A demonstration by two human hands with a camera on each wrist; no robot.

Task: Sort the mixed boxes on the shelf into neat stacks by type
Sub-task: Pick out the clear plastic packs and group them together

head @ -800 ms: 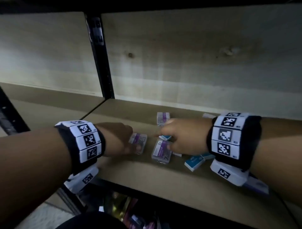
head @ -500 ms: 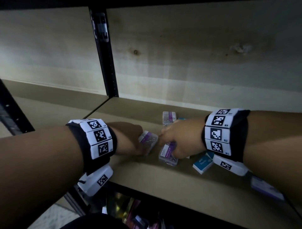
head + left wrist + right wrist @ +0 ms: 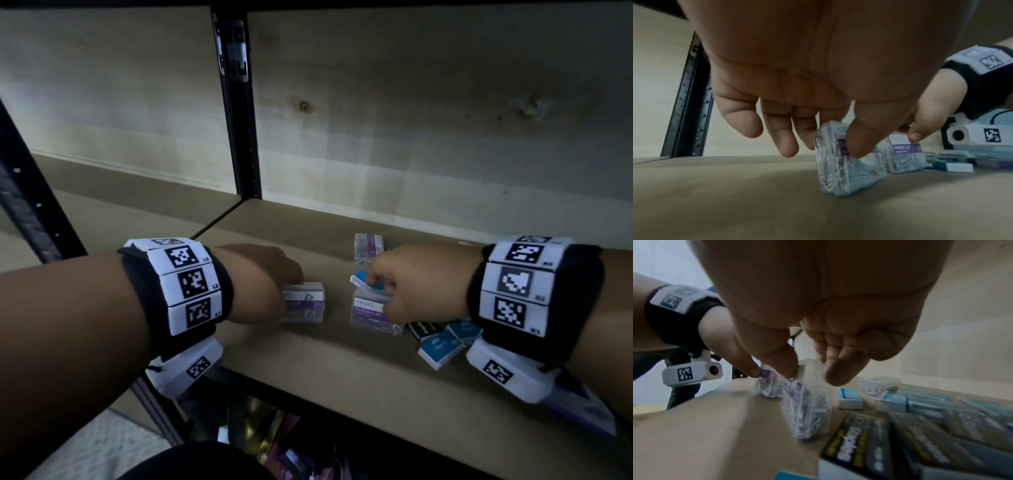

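Note:
Two clear paper clip boxes with purple labels stand on edge on the wooden shelf (image 3: 342,370). My left hand (image 3: 270,284) pinches the left paper clip box (image 3: 305,303) (image 3: 846,164) between thumb and fingers. My right hand (image 3: 411,284) (image 3: 812,374) pinches the top of the right paper clip box (image 3: 371,315) (image 3: 807,405), and a blue and white staples box (image 3: 364,281) shows under its fingers. A third paper clip box (image 3: 368,245) lies flat further back.
Blue staples boxes (image 3: 442,347) and a black staples box (image 3: 423,329) (image 3: 859,446) lie scattered at the right under my wrist. A purple box (image 3: 582,407) sits at the right edge. A black upright post (image 3: 236,113) stands at the back left.
Both paper clip boxes have been tipped up from lying tilted to standing on edge. My hands have drawn slightly apart, the left box moving left.

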